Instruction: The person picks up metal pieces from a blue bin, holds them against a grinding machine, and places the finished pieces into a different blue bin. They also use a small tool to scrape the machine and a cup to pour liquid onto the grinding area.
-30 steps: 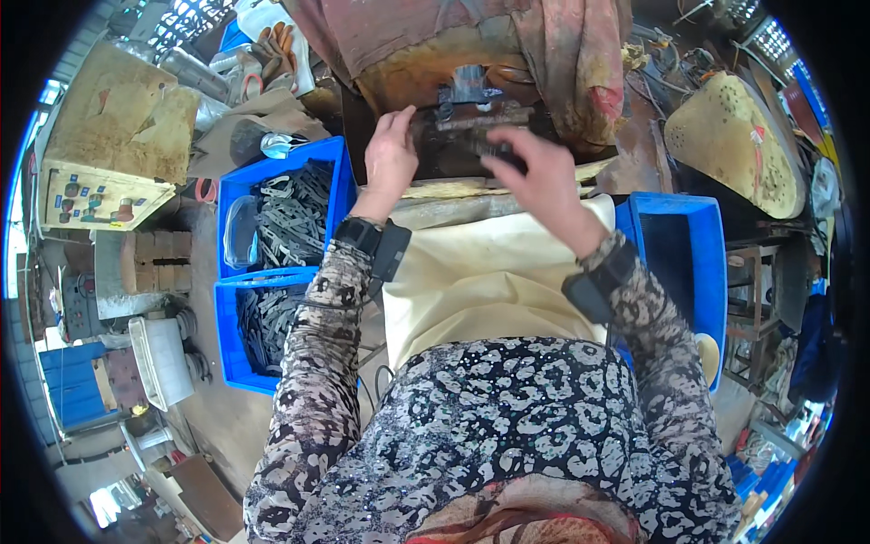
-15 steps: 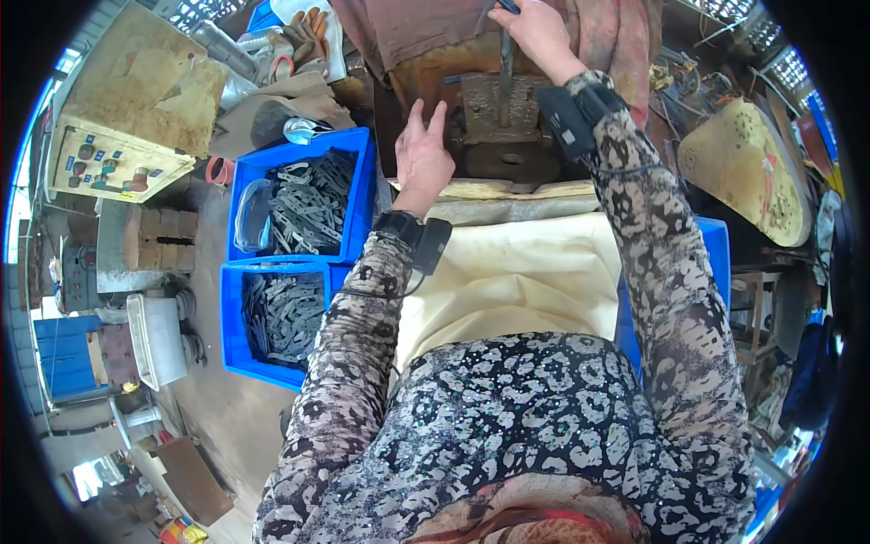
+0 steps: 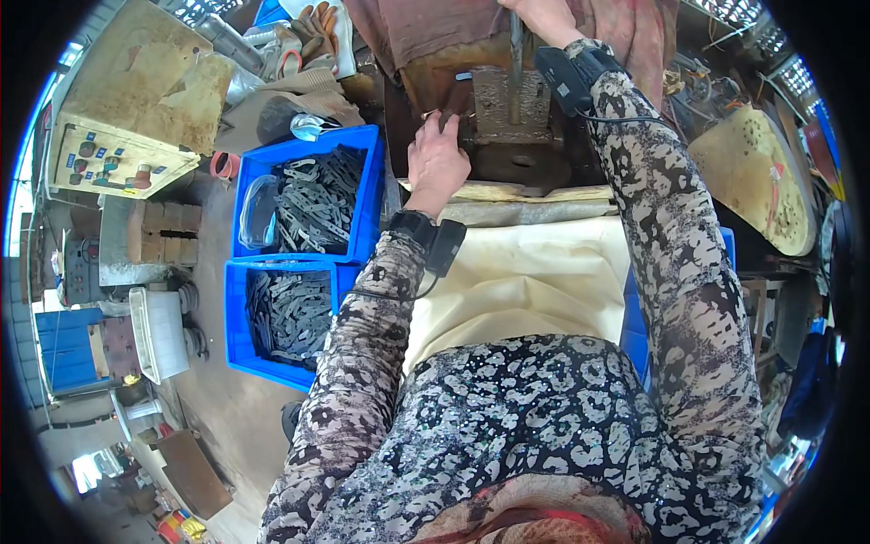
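My left hand [image 3: 438, 161] reaches over the left part of a dark, greasy machine bed, palm down. Its fingers are bent but slightly apart, with nothing plain to see in them. Beside it stand a rough rusty metal block [image 3: 497, 107] and a flat round metal piece [image 3: 523, 165] with a hole in its middle. An upright metal rod [image 3: 516, 72] comes down in front of the block. At the rod's upper end my right hand [image 3: 546, 18] is closed; the picture's top edge cuts off its fingertips and what they grip.
Two blue bins [image 3: 376, 195] [image 3: 237, 313] full of grey metal strips stand at left. A control box [image 3: 122, 168] with knobs is farther left. Cream cloth [image 3: 521, 272] covers my lap. A perforated yellowish plate [image 3: 757, 177] is at right; reddish cloth [image 3: 435, 32] hangs behind.
My left hand has come down and slightly right onto the machine bed, its fingers bending. My right hand has risen toward the top edge, taking the dark handle seen earlier out of view.
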Motion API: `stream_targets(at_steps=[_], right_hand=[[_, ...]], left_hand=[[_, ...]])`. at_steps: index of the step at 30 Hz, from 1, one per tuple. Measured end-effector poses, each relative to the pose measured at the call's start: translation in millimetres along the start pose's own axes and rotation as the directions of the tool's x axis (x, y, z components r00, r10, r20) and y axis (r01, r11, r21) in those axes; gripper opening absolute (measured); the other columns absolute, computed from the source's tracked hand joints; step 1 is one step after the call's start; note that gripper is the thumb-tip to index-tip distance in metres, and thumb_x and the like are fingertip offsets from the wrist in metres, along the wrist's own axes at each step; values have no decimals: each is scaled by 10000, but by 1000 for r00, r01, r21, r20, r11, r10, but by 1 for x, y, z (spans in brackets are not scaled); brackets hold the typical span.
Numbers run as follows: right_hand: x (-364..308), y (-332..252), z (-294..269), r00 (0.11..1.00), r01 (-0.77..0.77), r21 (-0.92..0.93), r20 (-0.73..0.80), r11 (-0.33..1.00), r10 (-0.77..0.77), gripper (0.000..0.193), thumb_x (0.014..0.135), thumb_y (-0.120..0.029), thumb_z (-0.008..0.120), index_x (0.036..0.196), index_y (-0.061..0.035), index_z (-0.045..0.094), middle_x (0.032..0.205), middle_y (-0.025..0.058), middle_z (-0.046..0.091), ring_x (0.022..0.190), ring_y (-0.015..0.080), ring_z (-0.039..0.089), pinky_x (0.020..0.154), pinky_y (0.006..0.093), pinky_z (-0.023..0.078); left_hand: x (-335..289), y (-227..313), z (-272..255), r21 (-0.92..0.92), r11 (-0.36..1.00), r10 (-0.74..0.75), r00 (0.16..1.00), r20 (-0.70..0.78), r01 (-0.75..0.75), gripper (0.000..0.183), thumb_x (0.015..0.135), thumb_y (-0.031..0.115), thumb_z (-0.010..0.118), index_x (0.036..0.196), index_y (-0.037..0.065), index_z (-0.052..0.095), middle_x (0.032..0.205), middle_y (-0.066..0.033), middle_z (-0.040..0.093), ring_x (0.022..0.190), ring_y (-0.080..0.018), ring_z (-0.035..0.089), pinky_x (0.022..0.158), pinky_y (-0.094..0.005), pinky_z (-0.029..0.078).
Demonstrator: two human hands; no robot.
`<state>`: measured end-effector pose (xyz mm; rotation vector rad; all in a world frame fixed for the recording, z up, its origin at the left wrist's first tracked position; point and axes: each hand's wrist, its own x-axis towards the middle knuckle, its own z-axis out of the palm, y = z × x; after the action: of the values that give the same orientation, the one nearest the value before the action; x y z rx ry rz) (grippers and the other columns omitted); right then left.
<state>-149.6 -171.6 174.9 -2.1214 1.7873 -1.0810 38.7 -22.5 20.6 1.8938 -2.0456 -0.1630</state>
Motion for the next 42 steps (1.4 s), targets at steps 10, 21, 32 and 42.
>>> stream_targets(at_steps=[10,21,32,42], right_hand=[[-30,24,11,975,5,164,-219,986,31,368,829,-372,631,933,-20,662,884,212,664,894,380,631,779,452,478],[-174,117,20,752,-652,467,500,597,430,162,940,-177,539,860,-49,480,645,32,504,475,134,497,438,289,436],[-188,132,30,717,-516,87,589,852,374,220,915,-161,557,941,45,487,722,147,598,513,213,629,449,355,494],[-201,136,40,965,-159,-148,186,976,185,306,899,-272,554,922,33,536,861,292,621,853,438,620,757,525,486]], left_hand=[[1,3,0,-37,999,-3,1000,0,3,541,784,164,628,1315,148,528,1367,-101,467,1223,-295,471,988,-433,422],[4,1,2,-1,999,-32,998,57,32,498,809,212,614,1300,184,535,1357,-59,480,1232,-263,477,1019,-390,421],[5,2,2,19,997,-70,995,70,69,455,818,230,605,1267,164,575,1297,-56,522,1202,-261,508,993,-387,448],[3,4,1,0,999,-54,995,80,54,360,813,195,588,1162,118,618,1213,-102,560,1141,-282,540,942,-394,477]])
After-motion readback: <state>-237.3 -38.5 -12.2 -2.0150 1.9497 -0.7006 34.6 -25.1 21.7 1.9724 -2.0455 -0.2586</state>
